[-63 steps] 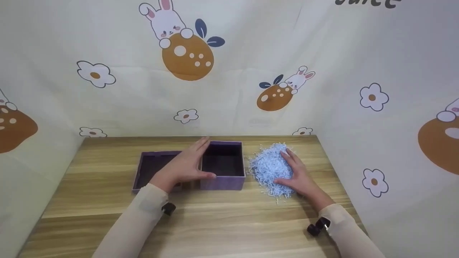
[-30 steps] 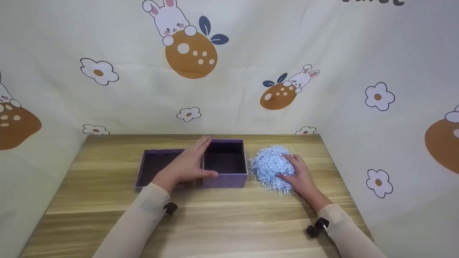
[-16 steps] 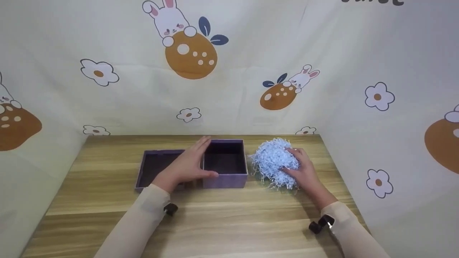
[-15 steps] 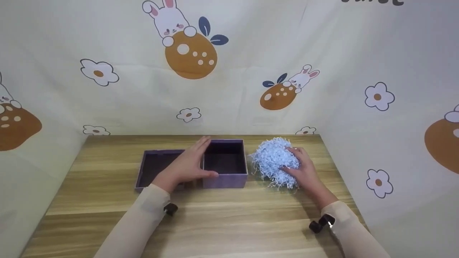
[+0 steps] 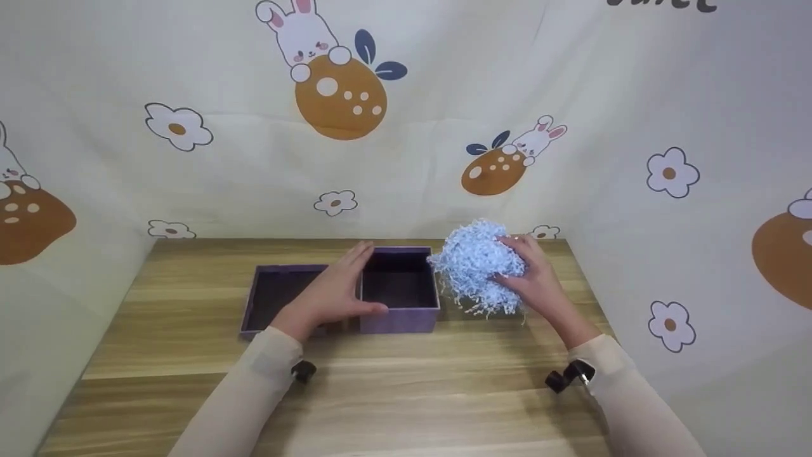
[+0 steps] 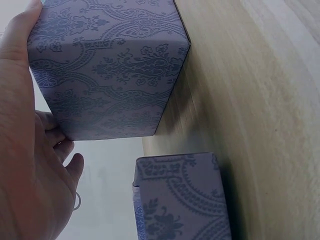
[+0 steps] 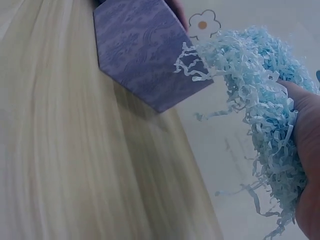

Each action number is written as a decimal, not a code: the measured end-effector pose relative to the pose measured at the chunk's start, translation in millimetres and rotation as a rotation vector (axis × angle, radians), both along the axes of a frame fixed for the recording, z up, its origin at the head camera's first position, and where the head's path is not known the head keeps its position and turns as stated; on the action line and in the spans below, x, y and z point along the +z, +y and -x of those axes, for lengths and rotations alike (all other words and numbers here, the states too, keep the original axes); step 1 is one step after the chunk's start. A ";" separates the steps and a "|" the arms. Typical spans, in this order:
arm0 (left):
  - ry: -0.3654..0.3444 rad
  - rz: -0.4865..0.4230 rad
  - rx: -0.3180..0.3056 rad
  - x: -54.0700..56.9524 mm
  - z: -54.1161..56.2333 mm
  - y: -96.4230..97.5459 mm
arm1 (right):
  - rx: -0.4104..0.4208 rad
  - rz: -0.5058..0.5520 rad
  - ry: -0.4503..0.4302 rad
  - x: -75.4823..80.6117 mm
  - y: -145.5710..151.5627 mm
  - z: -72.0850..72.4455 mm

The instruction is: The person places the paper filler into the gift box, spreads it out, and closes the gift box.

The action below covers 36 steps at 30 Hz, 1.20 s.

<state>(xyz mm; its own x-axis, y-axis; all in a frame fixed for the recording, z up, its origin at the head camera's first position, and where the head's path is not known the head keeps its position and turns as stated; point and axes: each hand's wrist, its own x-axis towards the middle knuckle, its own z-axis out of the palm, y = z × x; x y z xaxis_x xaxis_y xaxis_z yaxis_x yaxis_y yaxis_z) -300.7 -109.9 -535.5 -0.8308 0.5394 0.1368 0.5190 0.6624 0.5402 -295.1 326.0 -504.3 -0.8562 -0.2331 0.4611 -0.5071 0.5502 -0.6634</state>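
My right hand [image 5: 531, 266] grips a fluffy clump of light-blue shredded paper [image 5: 476, 257], with loose strands trailing below it. In the right wrist view the shredded paper [image 7: 272, 110] hangs above the table, some strands overlapping the box's edge. My left hand [image 5: 333, 285] holds the left side of a purple box [image 5: 399, 320], thumb at the front rim and fingers at the back corner. The box's dark inside holds nothing visible. Up close, the left wrist view shows a damask pattern on the box [image 6: 110, 75], the hand [image 6: 30, 165] spanning its wall.
Left of the box lies a shallow purple lid [image 5: 254, 301], dark inside up, partly hidden by my left hand and forearm. The wooden table [image 5: 393, 393] ends at a cloth backdrop [image 5: 412, 158] printed with rabbits and flowers, which also rises at both sides.
My right hand has closed on the shredded paper, lifted it off the table and moved it left toward the box. The left hand and box have stayed in place.
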 end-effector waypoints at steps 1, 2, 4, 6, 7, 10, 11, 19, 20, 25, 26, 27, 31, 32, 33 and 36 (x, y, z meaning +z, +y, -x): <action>-0.003 0.003 0.000 0.3 -0.3 0.2 | 0.005 -0.014 -0.001 2.8 -3.1 1.4; -0.005 0.005 0.000 0.2 -0.5 0.4 | 0.010 -0.026 -0.002 5.4 -6.3 2.6; -0.011 0.009 -0.001 0.6 -1.1 0.8 | 0.024 -0.053 -0.007 9.8 -13.0 5.1; -0.016 0.009 0.002 1.3 -1.9 1.1 | 0.038 -0.077 -0.006 14.1 -20.6 7.4; -0.020 0.008 0.004 1.8 -2.4 1.2 | 0.049 -0.085 -0.004 16.4 -24.5 8.5; -0.026 0.007 0.012 2.6 -2.9 1.2 | 0.083 -0.107 0.009 24.1 -37.1 12.1; -0.028 0.008 0.014 2.5 -2.7 1.2 | 0.094 -0.115 0.015 26.6 -41.3 13.4; -0.041 -0.009 0.022 2.8 -3.4 1.7 | 0.209 -0.162 0.032 37.0 -73.2 23.6; -0.046 -0.012 0.024 3.4 -4.0 1.9 | 0.219 -0.169 0.032 37.2 -76.9 24.5; -0.059 -0.023 0.036 2.3 -5.4 2.0 | 0.249 -0.184 0.001 37.4 -92.8 25.9; -0.062 -0.022 0.041 1.6 -5.2 1.8 | 0.254 -0.189 -0.007 37.3 -95.3 26.0; -0.064 -0.023 0.044 0.9 -4.8 1.6 | 0.257 -0.197 -0.016 37.4 -97.9 26.0; -0.072 -0.027 0.056 -0.1 -3.7 0.7 | 0.267 -0.232 -0.055 36.0 -108.6 26.2; -0.072 -0.029 0.058 -0.1 -3.5 0.7 | 0.271 -0.240 -0.063 34.8 -111.2 26.3; -0.071 -0.032 0.058 0.2 -3.5 0.8 | 0.274 -0.248 -0.077 33.6 -114.0 26.3; -0.070 -0.037 0.059 0.1 -3.2 2.1 | 0.298 -0.266 -0.115 29.3 -121.3 25.9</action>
<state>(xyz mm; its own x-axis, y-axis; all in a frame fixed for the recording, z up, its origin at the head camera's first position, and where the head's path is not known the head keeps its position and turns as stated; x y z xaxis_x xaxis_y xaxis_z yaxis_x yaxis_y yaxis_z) -297.5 -107.8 -535.4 -0.8695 0.4845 0.0964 0.4397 0.6699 0.5982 -321.1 204.7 -475.0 -0.7753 -0.5770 0.2567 -0.6013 0.5502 -0.5794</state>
